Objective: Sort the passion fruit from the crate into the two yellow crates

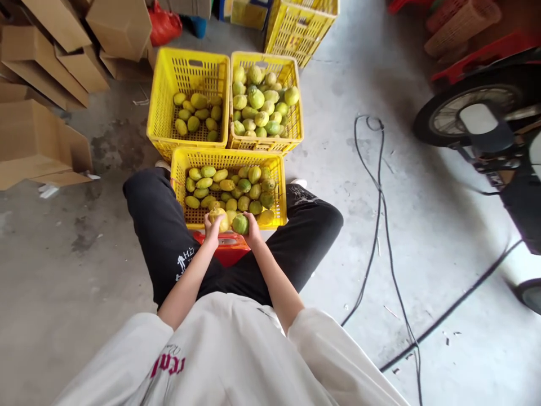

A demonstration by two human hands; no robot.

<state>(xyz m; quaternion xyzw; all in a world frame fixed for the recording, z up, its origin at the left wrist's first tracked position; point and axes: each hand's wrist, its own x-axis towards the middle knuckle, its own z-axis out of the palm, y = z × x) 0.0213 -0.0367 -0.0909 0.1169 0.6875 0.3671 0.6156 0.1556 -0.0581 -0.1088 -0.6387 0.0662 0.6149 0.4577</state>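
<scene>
I sit on a red stool (228,248) with a yellow crate (186,169) of green-yellow fruit between my knees. My left hand (212,228) is closed round a pale yellow fruit (218,217) at the crate's near edge. Beside it, my right hand (252,230) grips a green fruit (240,224). Both fruits are held just above the near rim. Two more yellow crates stand behind: the left crate (163,101) has a thin layer of fruit, the right crate (296,121) is heaped full.
Folded cardboard boxes (38,135) lie along the left. An empty yellow crate (302,25) stands at the back. Black cables (380,192) run over the concrete floor to my right. A parked scooter wheel (460,113) is at far right.
</scene>
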